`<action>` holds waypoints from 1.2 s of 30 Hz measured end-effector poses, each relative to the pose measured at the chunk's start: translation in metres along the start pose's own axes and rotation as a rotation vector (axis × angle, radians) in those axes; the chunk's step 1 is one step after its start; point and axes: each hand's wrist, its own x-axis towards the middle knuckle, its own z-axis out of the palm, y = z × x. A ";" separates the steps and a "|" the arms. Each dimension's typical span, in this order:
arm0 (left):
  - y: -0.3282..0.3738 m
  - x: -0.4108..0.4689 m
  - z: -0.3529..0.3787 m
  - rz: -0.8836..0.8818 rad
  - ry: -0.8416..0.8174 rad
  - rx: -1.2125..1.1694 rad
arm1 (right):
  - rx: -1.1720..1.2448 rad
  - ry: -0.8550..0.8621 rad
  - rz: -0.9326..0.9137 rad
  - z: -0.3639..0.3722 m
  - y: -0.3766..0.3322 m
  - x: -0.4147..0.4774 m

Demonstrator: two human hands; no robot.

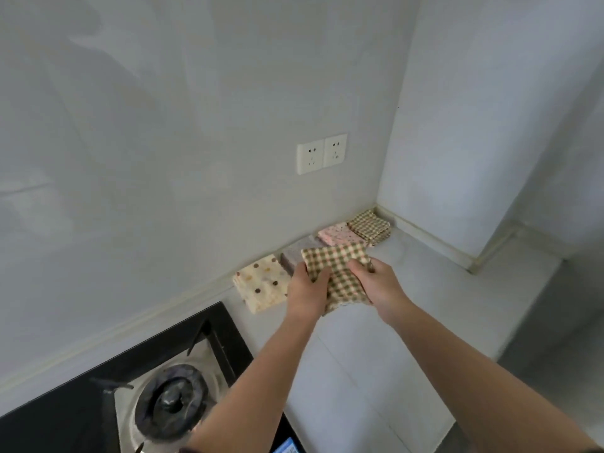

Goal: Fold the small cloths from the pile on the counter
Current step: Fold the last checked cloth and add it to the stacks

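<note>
Green-checked cloth (340,266), cream ground, is held clear of the table (376,354) between both hands, in front of the row of folded pieces at the back edge. The left hand (309,289) grips the cloth's left side, fingers curled over the fabric. The right hand (379,284) grasps the right side, fingers closed on the edge near its upper corner. The lower hem, trimmed with a scalloped border, hangs loose below the hands.

Four folded items lie in a line along the table's back edge, against the raised lip at the wall. From left to right:
- a spotted cream cloth (261,286), nearest the hob;
- a grey cloth (294,255), partly hidden behind the held piece;
- a pink patterned cloth (336,233);
- a checked stack (371,227), set into the back right corner.

Neighbouring pieces touch or nearly touch; I cannot tell which.

A black hob (225,335) with one burner (173,400) occupies the left part of the table; its corner lies just beside the spotted cloth. A twin wall socket (322,154) sits above the row. Bare pale surface extends from the hands forward to the near edge and right to the table's side edge.
</note>
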 end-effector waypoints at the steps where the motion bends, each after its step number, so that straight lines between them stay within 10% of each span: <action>1: 0.001 0.011 0.014 0.005 0.017 0.029 | -0.023 0.008 -0.004 -0.010 0.002 0.014; 15: -0.019 0.218 0.241 -0.306 -0.055 0.080 | -0.275 -0.102 0.125 -0.180 0.052 0.303; 30: -0.068 0.373 0.272 -0.363 0.201 0.497 | -0.812 -0.135 -0.265 -0.118 0.100 0.493; 36: -0.071 0.326 0.228 0.117 0.319 0.788 | -1.008 -0.006 -0.805 -0.110 0.099 0.474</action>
